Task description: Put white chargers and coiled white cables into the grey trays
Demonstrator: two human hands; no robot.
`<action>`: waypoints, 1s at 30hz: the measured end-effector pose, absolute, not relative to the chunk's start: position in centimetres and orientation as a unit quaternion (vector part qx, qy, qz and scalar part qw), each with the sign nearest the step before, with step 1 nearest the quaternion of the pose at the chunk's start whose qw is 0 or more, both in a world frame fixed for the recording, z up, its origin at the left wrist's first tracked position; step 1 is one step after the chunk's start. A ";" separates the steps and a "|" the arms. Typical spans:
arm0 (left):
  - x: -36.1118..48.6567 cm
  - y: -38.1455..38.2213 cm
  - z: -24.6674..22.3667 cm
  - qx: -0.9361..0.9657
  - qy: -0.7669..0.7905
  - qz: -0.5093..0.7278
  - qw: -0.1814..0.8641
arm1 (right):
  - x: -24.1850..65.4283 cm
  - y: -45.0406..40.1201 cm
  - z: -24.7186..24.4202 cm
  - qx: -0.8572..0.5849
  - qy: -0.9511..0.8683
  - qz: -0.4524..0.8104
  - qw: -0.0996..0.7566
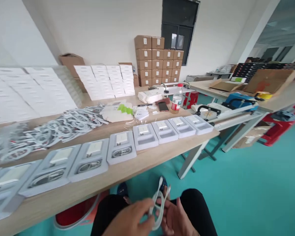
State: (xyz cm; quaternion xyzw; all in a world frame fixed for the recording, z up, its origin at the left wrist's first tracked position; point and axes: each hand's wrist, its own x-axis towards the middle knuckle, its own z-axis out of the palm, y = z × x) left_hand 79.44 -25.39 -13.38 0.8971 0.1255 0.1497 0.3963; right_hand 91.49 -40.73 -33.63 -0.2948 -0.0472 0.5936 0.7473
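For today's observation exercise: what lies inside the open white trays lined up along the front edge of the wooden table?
Each white tray holds a white charger block in its upper part. Left trays also hold a coiled cable; the four rightmost wells look empty. Beneath the blocks is hidden.

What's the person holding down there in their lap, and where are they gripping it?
A coiled white cable, pinched at its lower loop by both the left hand and right hand.

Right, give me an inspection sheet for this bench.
Surface: wooden table, mostly covered.
Job's things: coiled white cable held over the lap; row of grey trays, the left ones with cables, the right ones with cable slots empty.
Clutter: bottle, phone, papers.
Grippers: left hand and right hand both grip the cable.
Cables: loose pile behind the trays.
Surroundings: white boxes, cartons, teal floor.
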 end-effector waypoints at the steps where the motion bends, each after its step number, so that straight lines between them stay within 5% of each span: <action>1: 79.4 -26.7 -16.0 0.891 0.102 0.110 0.429 | 91.6 -41.1 -32.9 -0.287 -0.032 0.580 0.762; 6: 78.8 -27.3 -24.6 0.799 0.117 -0.020 0.590 | 92.3 -41.9 -32.1 -0.404 0.002 0.496 0.768; 13: 80.3 -26.9 -26.8 0.454 0.262 -0.166 0.835 | 92.6 -40.4 -33.0 -0.452 0.004 0.438 0.777; 19: 80.7 -28.3 -29.5 0.361 0.330 -0.098 0.866 | 93.2 -40.6 -34.0 -0.613 -0.047 0.321 0.721; 26: 80.7 -27.4 -30.5 0.430 0.345 -0.076 0.831 | 92.6 -40.9 -32.2 -0.864 -0.344 0.079 0.358; 30: 80.8 -27.1 -31.3 0.457 0.394 -0.049 0.796 | 91.4 -40.5 -31.8 -0.846 -0.302 0.165 0.407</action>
